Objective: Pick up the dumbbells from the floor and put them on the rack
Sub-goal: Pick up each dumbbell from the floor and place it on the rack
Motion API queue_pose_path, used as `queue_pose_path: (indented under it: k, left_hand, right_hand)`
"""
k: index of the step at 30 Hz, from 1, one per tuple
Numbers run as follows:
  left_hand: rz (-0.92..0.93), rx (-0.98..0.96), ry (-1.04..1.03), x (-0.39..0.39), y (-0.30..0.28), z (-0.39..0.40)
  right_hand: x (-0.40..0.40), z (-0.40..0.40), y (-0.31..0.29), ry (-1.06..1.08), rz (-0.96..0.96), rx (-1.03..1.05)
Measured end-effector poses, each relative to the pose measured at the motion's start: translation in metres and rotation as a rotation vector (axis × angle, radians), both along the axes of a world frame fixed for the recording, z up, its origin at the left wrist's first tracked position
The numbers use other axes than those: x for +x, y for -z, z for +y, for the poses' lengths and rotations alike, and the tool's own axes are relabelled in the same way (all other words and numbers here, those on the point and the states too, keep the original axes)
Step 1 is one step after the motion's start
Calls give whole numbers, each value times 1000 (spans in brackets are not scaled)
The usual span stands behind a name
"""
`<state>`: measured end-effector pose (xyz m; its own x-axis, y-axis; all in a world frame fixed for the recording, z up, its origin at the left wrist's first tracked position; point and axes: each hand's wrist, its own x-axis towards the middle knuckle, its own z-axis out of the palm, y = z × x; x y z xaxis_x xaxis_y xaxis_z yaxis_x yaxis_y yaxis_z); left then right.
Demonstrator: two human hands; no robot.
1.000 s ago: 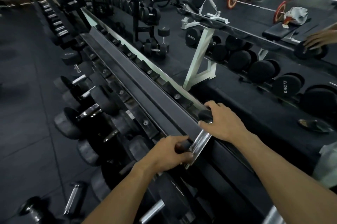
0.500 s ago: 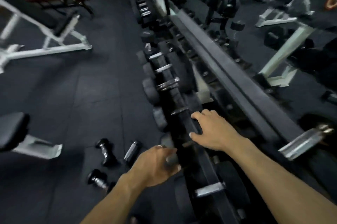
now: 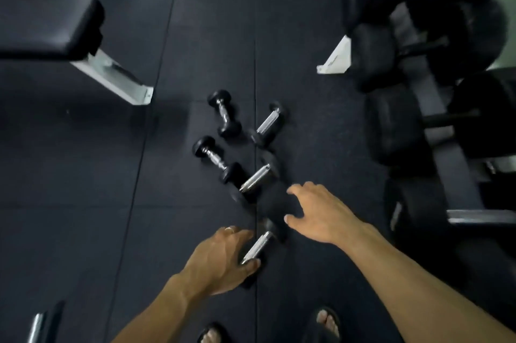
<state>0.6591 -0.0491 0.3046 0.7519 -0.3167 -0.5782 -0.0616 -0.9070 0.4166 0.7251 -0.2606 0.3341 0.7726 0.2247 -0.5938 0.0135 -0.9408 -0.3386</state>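
Observation:
Several small black dumbbells with chrome handles lie on the dark rubber floor. The nearest dumbbell (image 3: 259, 243) lies slanted just in front of me. My left hand (image 3: 223, 259) is spread over its near head, thumb against the handle end, fingers apart; that head is hidden under the palm. My right hand (image 3: 315, 214) hovers open, fingers spread, just right of the far head and below a second dumbbell (image 3: 255, 178). Three more dumbbells (image 3: 215, 158) (image 3: 224, 113) (image 3: 268, 124) lie farther out. The rack (image 3: 435, 97) stands on the right.
Large black dumbbells (image 3: 391, 127) fill the rack's lower tier on the right, beside a white frame foot (image 3: 336, 59). A padded bench (image 3: 50, 27) with a white leg stands at upper left. A chrome handle (image 3: 36, 326) shows at bottom left. My sandalled feet (image 3: 326, 323) are below.
Both hands let go of the dumbbell set on the rack and came down to the floor. My view swung left and down from the rack to the loose dumbbells.

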Motion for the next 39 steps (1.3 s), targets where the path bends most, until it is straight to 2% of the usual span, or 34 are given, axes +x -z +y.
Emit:
queue_pose_path:
  k: [6, 11, 14, 18, 21, 25, 29, 39]
  left_hand:
    - [94, -21, -50, -34, 145, 21]
    - [96, 28, 7, -44, 259, 17]
    - [65, 98, 44, -43, 309, 12]
    - [95, 92, 38, -39, 355, 5]
    - [138, 61, 4, -38, 376, 0]
    - [88, 90, 25, -37, 387, -1]
    - [203, 30, -6, -25, 392, 9]
    - [381, -182, -197, -40, 373, 11]
  right_hand:
    - [-34, 29, 152, 36, 117, -17]
    - [-44, 25, 255, 78, 102, -33]
    - [-46, 23, 302, 112, 110, -29]
    - [-44, 23, 349, 167, 143, 39]
    - [-44, 21, 371, 228, 156, 127]
    - [-46, 21, 389, 264, 118, 201]
    - [-46, 22, 400, 275, 60, 259]
    - [-51, 19, 374, 230, 59, 293]
